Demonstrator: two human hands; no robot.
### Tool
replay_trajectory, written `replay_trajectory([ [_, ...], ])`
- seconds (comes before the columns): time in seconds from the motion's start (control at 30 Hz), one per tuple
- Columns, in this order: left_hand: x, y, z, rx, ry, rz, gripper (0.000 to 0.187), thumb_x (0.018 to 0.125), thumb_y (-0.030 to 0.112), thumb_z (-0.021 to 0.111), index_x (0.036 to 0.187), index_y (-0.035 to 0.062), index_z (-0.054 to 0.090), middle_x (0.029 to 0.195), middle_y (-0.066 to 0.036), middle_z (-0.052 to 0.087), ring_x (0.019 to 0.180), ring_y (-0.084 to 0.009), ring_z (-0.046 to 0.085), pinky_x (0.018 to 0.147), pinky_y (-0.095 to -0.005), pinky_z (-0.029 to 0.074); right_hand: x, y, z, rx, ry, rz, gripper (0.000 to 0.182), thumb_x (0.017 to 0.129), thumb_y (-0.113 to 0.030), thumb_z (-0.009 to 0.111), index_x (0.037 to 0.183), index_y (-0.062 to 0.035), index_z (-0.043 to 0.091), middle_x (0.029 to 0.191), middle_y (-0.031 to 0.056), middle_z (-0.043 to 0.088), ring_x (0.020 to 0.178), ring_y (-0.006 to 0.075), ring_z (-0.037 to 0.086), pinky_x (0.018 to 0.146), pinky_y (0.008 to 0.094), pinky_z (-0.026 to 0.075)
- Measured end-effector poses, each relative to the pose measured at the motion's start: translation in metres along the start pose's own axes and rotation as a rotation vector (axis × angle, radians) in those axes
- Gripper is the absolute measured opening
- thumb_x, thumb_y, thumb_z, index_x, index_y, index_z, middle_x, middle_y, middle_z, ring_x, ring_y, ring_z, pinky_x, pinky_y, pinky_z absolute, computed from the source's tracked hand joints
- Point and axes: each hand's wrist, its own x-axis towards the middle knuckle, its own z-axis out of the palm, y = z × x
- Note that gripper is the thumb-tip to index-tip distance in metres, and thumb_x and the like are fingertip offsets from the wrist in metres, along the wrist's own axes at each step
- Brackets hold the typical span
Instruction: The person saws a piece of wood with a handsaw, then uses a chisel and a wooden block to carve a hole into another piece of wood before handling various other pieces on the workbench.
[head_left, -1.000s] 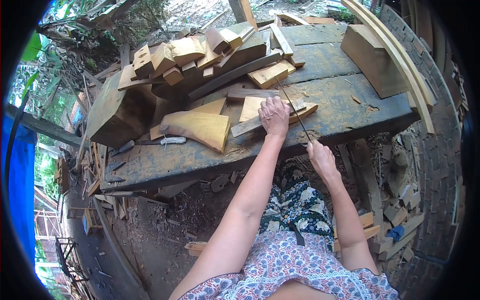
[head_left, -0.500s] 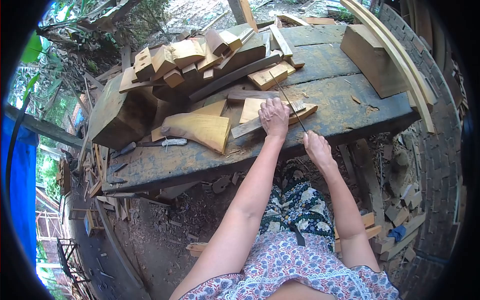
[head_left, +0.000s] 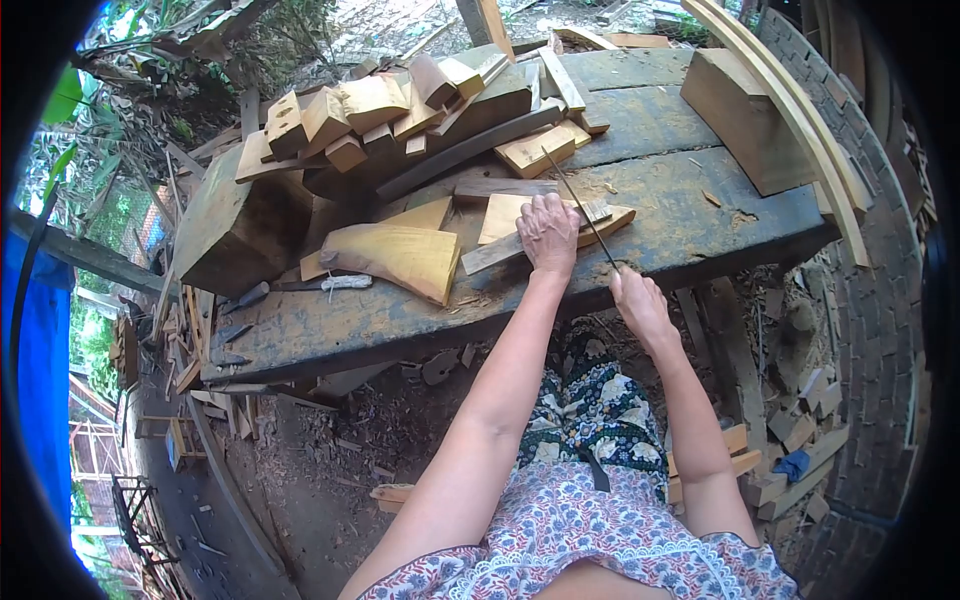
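My left hand (head_left: 549,236) is closed over a narrow grey wooden strip (head_left: 492,256) and presses it down on the workbench (head_left: 410,308). In my right hand (head_left: 643,308) is the near end of a hand saw (head_left: 577,198), its handle hidden by the fingers. The thin dark blade, seen edge-on, slants across the strip just right of my left hand. Under and beside the strip lie a pale board (head_left: 500,216) and a pointed wood piece (head_left: 612,222). A wide curved yellow board (head_left: 395,255) rests to the left.
Several cut blocks (head_left: 372,103) are piled on a big timber at the back left. A large squared block (head_left: 745,120) stands at the right, with long strips (head_left: 800,110) leaning over it. Hand tools, including one with a wrapped handle (head_left: 345,282), lie at the bench's left end.
My right hand has drawn the saw slightly back toward my body and to the right. The left hand stays in place on the wooden strip.
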Motion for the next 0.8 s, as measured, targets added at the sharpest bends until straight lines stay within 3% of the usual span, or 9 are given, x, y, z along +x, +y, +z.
replay_trajectory([
  [0.47, 0.0, 0.0, 0.001, -0.011, -0.005, -0.01, 0.016, 0.082, 0.023, 0.053, 0.084, 0.0064, 0.055, 0.087, -0.011, 0.057, 0.088, -0.0284, 0.054, 0.076, -0.043, 0.044, -0.037, 0.02, -0.002, 0.011, -0.039, 0.038, 0.03, 0.096, -0.029, 0.043, 0.09, -0.003, 0.056, 0.081, 0.0255, 0.063, 0.084, 0.0442, 0.06, 0.073, 0.0535, 0.048],
  [0.8, 0.0, -0.002, 0.004, 0.006, 0.003, 0.005, 0.016, 0.083, 0.024, 0.054, 0.084, 0.0073, 0.055, 0.086, -0.01, 0.055, 0.087, -0.0269, 0.053, 0.075, -0.0414, 0.044, -0.019, 0.011, -0.003, -0.012, 0.005, -0.02, 0.029, 0.096, -0.028, 0.043, 0.088, -0.003, 0.055, 0.08, 0.0258, 0.063, 0.082, 0.0447, 0.061, 0.071, 0.0531, 0.049],
])
